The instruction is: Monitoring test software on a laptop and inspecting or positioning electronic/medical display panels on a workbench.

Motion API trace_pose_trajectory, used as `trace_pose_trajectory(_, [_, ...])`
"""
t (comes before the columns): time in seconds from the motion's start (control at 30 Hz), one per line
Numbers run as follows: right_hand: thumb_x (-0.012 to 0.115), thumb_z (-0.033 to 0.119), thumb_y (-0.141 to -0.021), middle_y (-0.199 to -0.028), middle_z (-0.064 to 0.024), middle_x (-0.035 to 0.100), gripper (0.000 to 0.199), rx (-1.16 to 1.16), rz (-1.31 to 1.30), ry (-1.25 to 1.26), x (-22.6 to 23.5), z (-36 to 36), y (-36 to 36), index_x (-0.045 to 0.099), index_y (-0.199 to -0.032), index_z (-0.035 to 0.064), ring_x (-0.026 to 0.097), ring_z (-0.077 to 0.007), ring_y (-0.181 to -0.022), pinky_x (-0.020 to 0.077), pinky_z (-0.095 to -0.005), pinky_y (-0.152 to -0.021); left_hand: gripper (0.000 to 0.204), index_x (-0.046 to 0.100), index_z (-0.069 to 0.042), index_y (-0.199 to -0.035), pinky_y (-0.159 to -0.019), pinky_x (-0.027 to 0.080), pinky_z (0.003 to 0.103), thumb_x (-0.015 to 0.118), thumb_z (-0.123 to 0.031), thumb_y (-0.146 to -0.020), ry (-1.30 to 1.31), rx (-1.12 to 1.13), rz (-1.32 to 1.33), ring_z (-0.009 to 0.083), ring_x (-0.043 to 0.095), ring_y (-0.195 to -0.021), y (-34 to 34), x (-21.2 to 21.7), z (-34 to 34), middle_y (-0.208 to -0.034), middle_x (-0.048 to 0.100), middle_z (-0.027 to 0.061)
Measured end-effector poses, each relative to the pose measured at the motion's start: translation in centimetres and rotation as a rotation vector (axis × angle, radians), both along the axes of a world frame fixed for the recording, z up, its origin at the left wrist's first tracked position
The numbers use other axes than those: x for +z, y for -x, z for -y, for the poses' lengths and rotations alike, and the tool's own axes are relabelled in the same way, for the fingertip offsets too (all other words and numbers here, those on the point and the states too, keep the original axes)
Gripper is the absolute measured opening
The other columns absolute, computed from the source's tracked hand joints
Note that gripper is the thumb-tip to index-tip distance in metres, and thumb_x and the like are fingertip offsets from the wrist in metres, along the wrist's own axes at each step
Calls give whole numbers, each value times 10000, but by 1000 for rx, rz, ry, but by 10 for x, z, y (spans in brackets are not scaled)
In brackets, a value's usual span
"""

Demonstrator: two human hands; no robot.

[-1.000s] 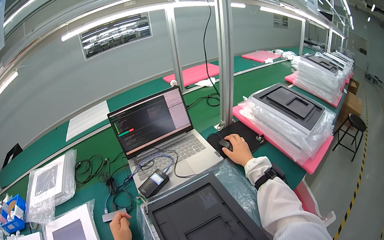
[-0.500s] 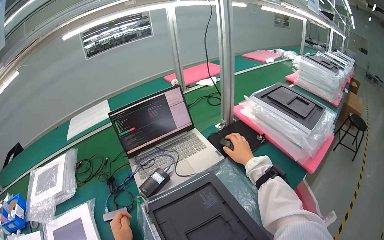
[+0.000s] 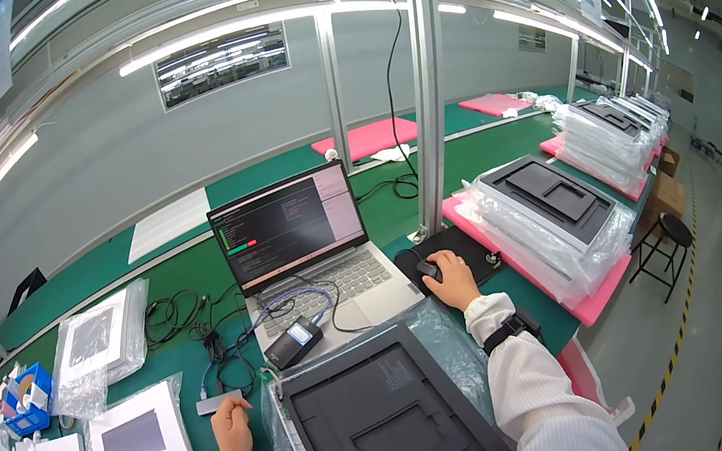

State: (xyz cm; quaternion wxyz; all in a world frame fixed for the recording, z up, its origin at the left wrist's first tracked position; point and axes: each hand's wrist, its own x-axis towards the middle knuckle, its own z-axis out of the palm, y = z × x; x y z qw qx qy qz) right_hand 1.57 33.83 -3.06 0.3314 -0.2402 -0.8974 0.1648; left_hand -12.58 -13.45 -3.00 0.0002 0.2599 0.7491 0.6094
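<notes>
My right hand [image 3: 454, 278] is curled over a black computer mouse [image 3: 429, 269] on a black mat [image 3: 462, 246]. Beside it stands an open silver laptop [image 3: 379, 299] with a dark screen of text. My left hand [image 3: 232, 432] is closed, its curled fingers at the end of a small grey hub [image 3: 217, 403]; what lies inside them is hidden. Between my arms lies a dark grey panel [image 3: 345, 388] with a rectangular recess, on clear plastic wrap [image 3: 461, 341]. A black box with a small display [image 3: 295, 344] rests on the laptop's front corner, cabled in blue.
Black cables [image 3: 172, 314] lie coiled left of the laptop. Further left are bagged white frames [image 3: 93, 339], a white-framed screen [image 3: 144, 432] and a blue bin [image 3: 29, 400]. Wrapped panels [image 3: 554, 199] stack on pink foam [image 3: 600, 296] at right. A metal post [image 3: 426, 113] rises behind the laptop.
The view has shifted very slightly. Both hands stay in place, the right on the mouse and the left by the hub.
</notes>
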Motion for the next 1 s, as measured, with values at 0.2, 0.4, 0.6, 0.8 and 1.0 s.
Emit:
trace_pose_trajectory(0.2, [681,292,-791,-1189,-93,532,425,-1,14,7,0,0,1,584,-1159,104,529,-330,-1102,433,-444,-935,207,573,22,-752,-440,200,265,420,-17,-887,15,0,26,40,300,-454,0,0,1,-519,388,-25])
trace_pose_trajectory(0.4, [682,287,-791,-1175,-100,537,420,9,-6,6,0,-1,1,582,-1152,97,533,-332,-1095,438,-439,-927,207,574,25,-750,-442,203,266,423,-16,-885,10,-2,22,40,303,-458,2,-2,1,-521,391,-25])
trace_pose_trajectory(0.6, [683,289,-789,-1162,-100,544,422,-6,-8,4,0,0,1,574,-1141,85,540,-334,-1077,445,-443,-906,207,580,24,-753,-443,204,264,423,-13,-883,4,-4,38,42,298,-457,1,-1,1,-520,392,-24])
trace_pose_trajectory(0.8, [692,283,-776,-1138,-102,551,413,3,-28,6,-1,-1,1,566,-1114,82,545,-335,-1055,446,-445,-895,199,575,13,-755,-449,204,251,419,-17,-876,51,-5,21,38,304,-470,-2,4,-1,-537,388,-34])
trace_pose_trajectory(1.0, [696,278,-769,-1129,-111,552,423,-13,-13,6,2,0,0,556,-1116,81,545,-334,-1051,448,-439,-887,201,584,26,-753,-445,211,263,423,-5,-870,30,-9,5,44,309,-462,-1,2,1,-522,393,-25])
